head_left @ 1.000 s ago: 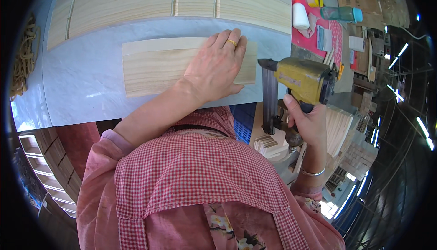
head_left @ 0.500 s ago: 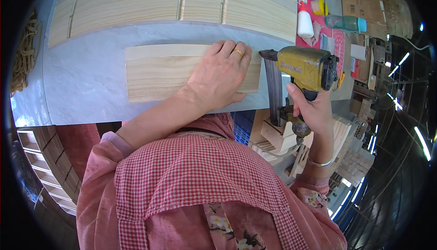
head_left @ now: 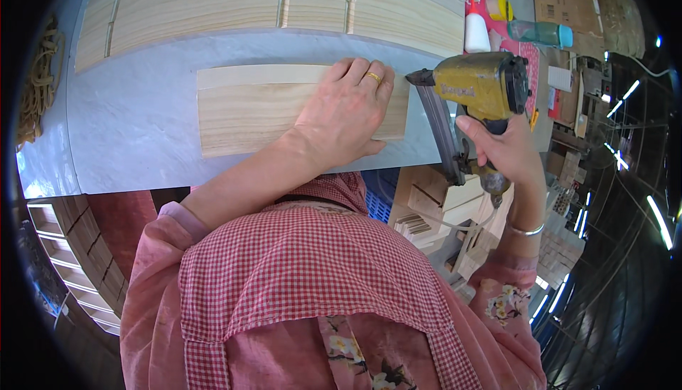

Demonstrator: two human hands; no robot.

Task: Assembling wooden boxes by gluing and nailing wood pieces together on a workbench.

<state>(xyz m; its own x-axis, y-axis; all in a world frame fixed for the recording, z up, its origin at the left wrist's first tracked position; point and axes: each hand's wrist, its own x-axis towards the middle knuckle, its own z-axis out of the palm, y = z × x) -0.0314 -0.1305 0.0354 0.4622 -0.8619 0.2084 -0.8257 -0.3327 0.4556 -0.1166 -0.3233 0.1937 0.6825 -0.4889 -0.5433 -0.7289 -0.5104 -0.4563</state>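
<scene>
A pale wooden board (head_left: 249, 114) with a lighter strip along its far edge lies on the grey-blue tabletop before me. Across its right part rests my left hand (head_left: 344, 111), fingers bent over the far edge and thumb by the near edge, gripping it. My right hand (head_left: 510, 150) is closed round the handle of a yellow and black air nail gun (head_left: 465, 90). The gun's nose points left, close to the far right corner of the board; whether it touches cannot be made out. Its magazine slants down toward me.
Larger wooden panels with metal rods (head_left: 213, 3) lie across the far side of the table (head_left: 135, 120). At the right stand a white bottle (head_left: 476, 33), a teal bottle (head_left: 536, 33) and a yellow tub (head_left: 499, 8). An air hose and a blue crate (head_left: 381, 195) are below the table edge.
My right hand has moved right and slightly away from me, tilting the nail gun so its magazine swings to the right. My left hand and the board have stayed almost still.
</scene>
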